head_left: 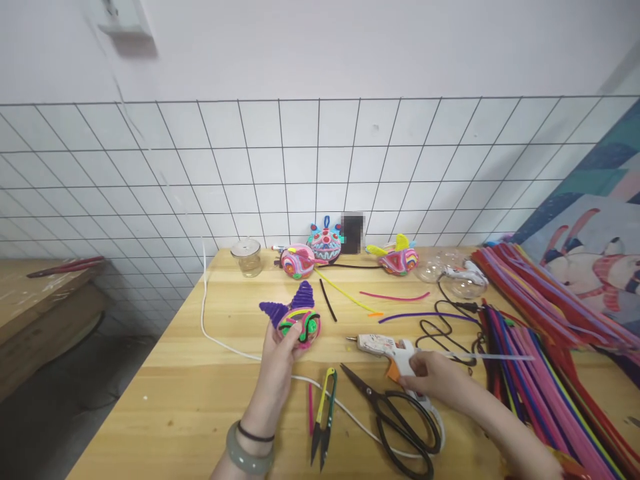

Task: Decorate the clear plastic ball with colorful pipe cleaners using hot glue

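Over the surface (170, 400), the left hand (281, 352) pinches a purple-eared ornament (296, 313); the right hand (434, 377) grips a glue gun (397, 353).

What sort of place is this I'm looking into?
Probably a craft workshop or hobby corner: bundles of colorful fuzzy stems lie on the wooden table, a white glue gun is at the right hand, and decorated animal-like figures sit near the tiled wall.
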A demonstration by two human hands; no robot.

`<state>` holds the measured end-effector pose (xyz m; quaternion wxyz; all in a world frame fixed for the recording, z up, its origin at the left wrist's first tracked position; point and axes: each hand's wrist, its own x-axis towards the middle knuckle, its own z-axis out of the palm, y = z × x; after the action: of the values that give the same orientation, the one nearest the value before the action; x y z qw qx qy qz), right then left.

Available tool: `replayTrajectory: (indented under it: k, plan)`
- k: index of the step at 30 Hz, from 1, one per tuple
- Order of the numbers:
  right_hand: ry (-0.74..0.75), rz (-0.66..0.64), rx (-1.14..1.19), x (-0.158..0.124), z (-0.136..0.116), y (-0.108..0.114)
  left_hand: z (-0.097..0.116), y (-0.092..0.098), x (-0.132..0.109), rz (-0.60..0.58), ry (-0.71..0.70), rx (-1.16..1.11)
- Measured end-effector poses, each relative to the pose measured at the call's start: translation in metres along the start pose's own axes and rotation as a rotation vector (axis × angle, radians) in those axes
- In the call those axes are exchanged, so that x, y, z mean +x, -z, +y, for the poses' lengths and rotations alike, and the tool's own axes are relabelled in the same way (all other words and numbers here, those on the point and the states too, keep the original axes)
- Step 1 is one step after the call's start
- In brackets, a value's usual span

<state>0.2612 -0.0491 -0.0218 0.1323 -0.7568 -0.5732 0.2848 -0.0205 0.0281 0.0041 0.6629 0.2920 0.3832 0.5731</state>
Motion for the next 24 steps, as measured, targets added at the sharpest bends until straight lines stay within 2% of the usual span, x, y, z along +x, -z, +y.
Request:
replayTrajectory:
  k: [5,10,13,15,18,19,21,24]
  plan:
    - [0.004,-0.031,0.196,0.0,0.001,0.005,0.002,0.001,-0.001,-0.05,0.043,-0.026]
    - [0.031,0.044,0.362,-0.004,-0.005,0.008,0.001,-0.002,-0.003,-0.068,0.034,-0.042]
    - [0.08,0.132,0.507,-0.006,-0.015,0.01,-0.001,-0.004,-0.002,-0.031,-0.003,-0.046]
    - [0.088,0.259,0.594,-0.009,-0.022,0.012,-0.001,-0.005,-0.002,-0.011,-0.04,-0.044]
    - [0.119,0.426,0.568,-0.015,-0.029,0.013,0.003,-0.007,-0.004,-0.02,-0.082,-0.007]
    - [0.133,0.431,0.524,-0.017,-0.031,0.013,0.005,-0.007,-0.004,-0.021,-0.09,0.005]
    - [0.154,0.355,0.44,-0.02,-0.034,0.014,0.007,-0.007,-0.005,-0.016,-0.094,0.015]
    - [0.191,0.274,0.443,-0.024,-0.037,0.016,0.005,-0.006,-0.003,-0.001,-0.092,0.013]
